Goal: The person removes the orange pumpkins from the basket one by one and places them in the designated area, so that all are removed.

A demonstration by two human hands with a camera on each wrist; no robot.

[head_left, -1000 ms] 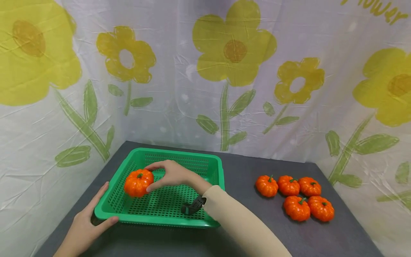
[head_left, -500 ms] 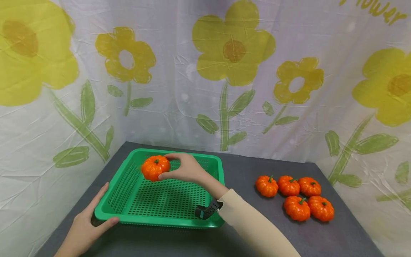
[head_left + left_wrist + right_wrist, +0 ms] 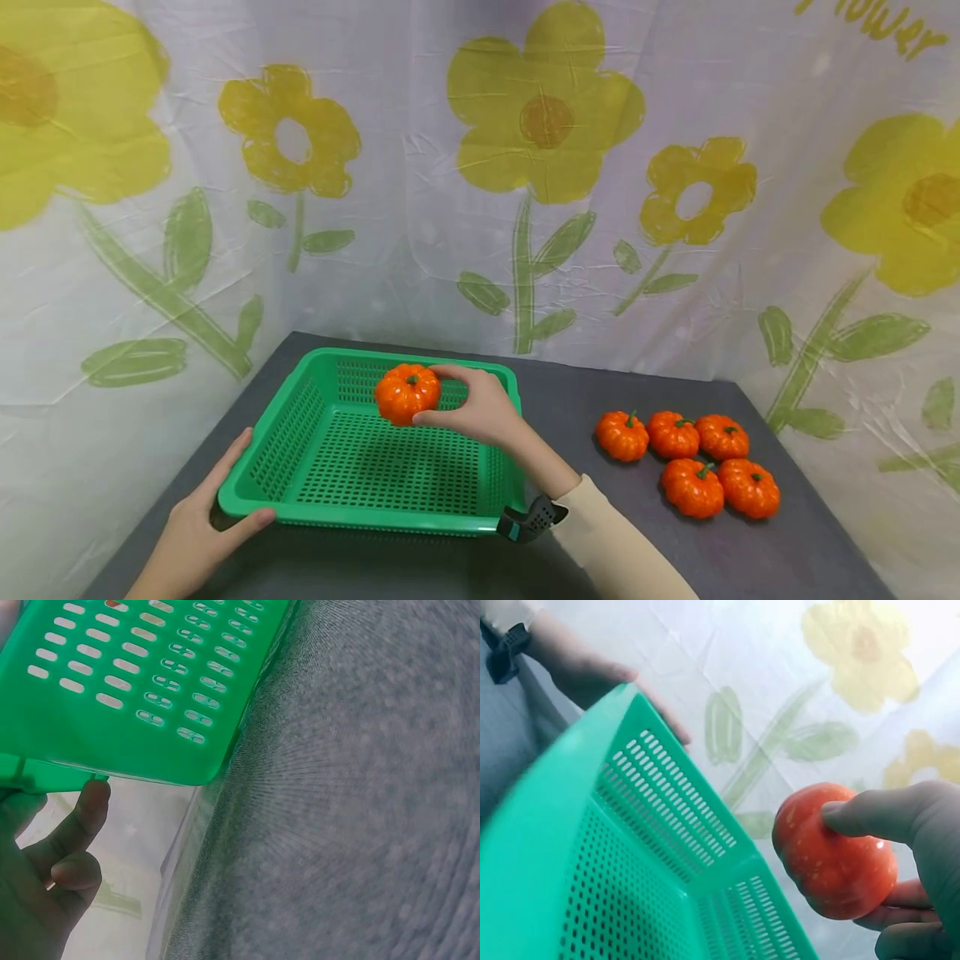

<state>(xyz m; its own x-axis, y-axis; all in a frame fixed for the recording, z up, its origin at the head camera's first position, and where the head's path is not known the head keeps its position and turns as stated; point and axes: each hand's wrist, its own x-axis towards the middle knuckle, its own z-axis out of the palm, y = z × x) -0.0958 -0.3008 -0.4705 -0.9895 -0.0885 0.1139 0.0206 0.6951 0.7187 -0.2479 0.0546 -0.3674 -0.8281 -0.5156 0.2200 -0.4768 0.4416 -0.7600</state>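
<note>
A small orange pumpkin [image 3: 405, 396] with a green stem is pinched between the thumb and fingers of my right hand [image 3: 483, 408]. It is held up over the back middle of a green perforated plastic basket [image 3: 360, 520]. In the right wrist view, the thumb presses on one side of the pumpkin [image 3: 832, 859], with fingers under the other. My left hand [image 3: 197, 525] grips the basket's near left corner, thumb at the front rim and fingers along the left side. Fingertips of the left hand [image 3: 52, 877] show beneath the rim in the left wrist view.
Several more orange pumpkins [image 3: 693, 487] stand grouped on the dark grey table [image 3: 577, 433] to the right of the basket. A white curtain [image 3: 390, 208] printed with yellow flowers encloses the back and sides. A black strap device [image 3: 528, 521] sits on my right wrist.
My right hand has lifted the pumpkin from low at the basket's left side and carried it rightward and up. The left hand and basket stay nearly in place.
</note>
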